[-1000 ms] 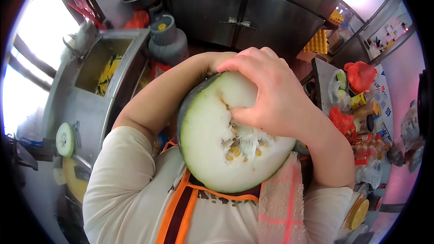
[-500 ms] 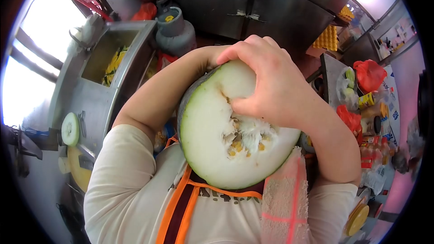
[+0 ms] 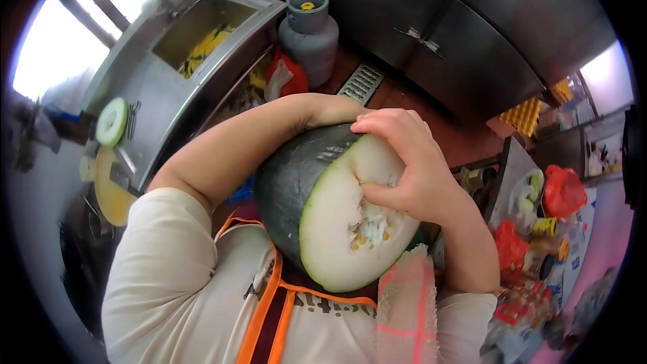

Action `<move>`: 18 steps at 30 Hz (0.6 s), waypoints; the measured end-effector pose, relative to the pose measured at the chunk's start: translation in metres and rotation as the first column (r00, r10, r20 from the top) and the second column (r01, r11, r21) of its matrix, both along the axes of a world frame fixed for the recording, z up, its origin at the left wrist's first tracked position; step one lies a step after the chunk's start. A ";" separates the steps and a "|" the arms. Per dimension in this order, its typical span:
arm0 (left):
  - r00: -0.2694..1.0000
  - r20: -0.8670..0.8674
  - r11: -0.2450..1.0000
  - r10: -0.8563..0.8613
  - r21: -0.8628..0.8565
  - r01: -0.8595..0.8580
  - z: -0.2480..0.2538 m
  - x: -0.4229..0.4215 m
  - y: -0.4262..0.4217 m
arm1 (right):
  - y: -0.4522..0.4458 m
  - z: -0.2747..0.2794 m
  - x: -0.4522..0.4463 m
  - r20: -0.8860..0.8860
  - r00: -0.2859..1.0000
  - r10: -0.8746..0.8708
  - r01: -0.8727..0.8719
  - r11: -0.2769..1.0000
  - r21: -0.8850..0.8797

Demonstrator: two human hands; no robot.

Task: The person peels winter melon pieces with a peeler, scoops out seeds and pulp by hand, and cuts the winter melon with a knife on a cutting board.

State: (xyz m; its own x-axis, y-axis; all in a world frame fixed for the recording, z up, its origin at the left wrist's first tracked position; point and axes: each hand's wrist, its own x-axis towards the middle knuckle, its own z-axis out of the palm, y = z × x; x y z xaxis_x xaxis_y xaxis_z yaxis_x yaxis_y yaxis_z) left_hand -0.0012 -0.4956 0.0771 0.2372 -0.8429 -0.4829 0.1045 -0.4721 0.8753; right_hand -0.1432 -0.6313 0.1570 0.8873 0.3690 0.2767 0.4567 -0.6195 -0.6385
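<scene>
The large round melon [image 3: 283,189], dark green rind and white cut face, lies against the person's front, long axis running roughly left to right, cut face turned right and upward. The right hand [image 3: 414,165] is nearer that face: spread wide, gripping its far side, thumb near the seedy hollow, so the melon's bulk lies left of and below it. The left arm [image 3: 229,138] wraps the rind; the left hand [image 3: 340,109] is partly hidden at the far side, finger opening undeterminable. A pale pink-striped towel [image 3: 404,290] hangs at the melon's near-right edge; the torso closes off the near side. Left of the melon stands a stainless-steel tabletop [image 3: 149,98]; beyond it, a grey gas cylinder [image 3: 309,40].
</scene>
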 end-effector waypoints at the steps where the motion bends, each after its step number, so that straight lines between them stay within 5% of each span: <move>1: 0.999 -0.003 0.999 0.038 0.027 -0.037 0.005 -0.003 0.005 | 0.001 -0.005 0.002 0.003 1.000 0.015 -0.015 1.000 0.024; 6: 0.996 0.082 0.999 0.024 0.022 -0.026 0.022 -0.007 0.033 | 0.017 -0.015 0.012 0.031 0.997 0.075 -0.078 0.991 0.106; 18: 0.897 0.178 0.907 0.404 0.052 -0.419 0.025 -0.011 0.180 | 0.125 -0.018 0.054 -0.019 0.923 0.385 -0.382 0.920 0.084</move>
State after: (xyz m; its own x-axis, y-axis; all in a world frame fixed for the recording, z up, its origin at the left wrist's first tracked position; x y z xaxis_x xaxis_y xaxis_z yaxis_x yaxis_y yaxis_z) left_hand -0.0126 -0.3158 0.1023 0.6338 -0.6097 -0.4760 0.1683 -0.4920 0.8542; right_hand -0.0890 -0.5062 0.1393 0.6914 0.6619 0.2896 0.6262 -0.3491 -0.6971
